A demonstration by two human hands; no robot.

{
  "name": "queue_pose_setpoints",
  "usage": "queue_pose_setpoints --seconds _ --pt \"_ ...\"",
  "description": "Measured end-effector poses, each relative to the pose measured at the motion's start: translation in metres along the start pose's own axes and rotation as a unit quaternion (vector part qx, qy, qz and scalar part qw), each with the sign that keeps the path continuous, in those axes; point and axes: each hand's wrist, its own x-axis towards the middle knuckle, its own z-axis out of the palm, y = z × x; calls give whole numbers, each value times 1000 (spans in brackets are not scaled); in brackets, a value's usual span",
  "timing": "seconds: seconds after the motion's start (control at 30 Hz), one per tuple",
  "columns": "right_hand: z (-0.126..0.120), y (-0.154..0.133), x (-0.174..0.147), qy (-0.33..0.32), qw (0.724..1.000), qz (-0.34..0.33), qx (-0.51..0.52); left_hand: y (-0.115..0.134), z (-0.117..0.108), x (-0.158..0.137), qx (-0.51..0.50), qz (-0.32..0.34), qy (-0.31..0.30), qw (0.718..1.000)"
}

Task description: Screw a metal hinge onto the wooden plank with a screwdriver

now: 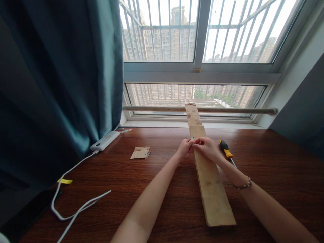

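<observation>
A long wooden board (211, 182) lies lengthwise before me, its far end reaching the rail by the window. Over its middle my two hands meet. My left hand (186, 147) is closed in a pinch at the board's left edge, on a small metallic piece (192, 138) too small to name. My right hand (205, 147) rests across the board, thumb and fingertips pinched against the same spot; what they hold is mostly hidden. Just right of my right hand lies a screwdriver (226, 149) with a black and yellow handle, its shaft partly behind my forearm.
On the brown wooden table (157, 192), a cardboard piece (140, 152) with several small metal pieces, apparently screws, lies to the left. Farther left are a white power bank (105, 141), a white cable (76, 214) and yellow tape (65, 181). A blue curtain (101, 67) hangs beside the window; a rail (238, 110) crosses behind.
</observation>
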Motion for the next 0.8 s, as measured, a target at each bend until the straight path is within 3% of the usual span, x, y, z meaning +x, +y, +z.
queue_pose_setpoints --seconds 0.53,0.8 --pt "-1 1 0 0 1000 -10 15 1 0 0 -7 -5 -10 1000" --pt "-1 -2 -1 -12 991 -13 129 -1 -1 2 0 -11 -3 1000"
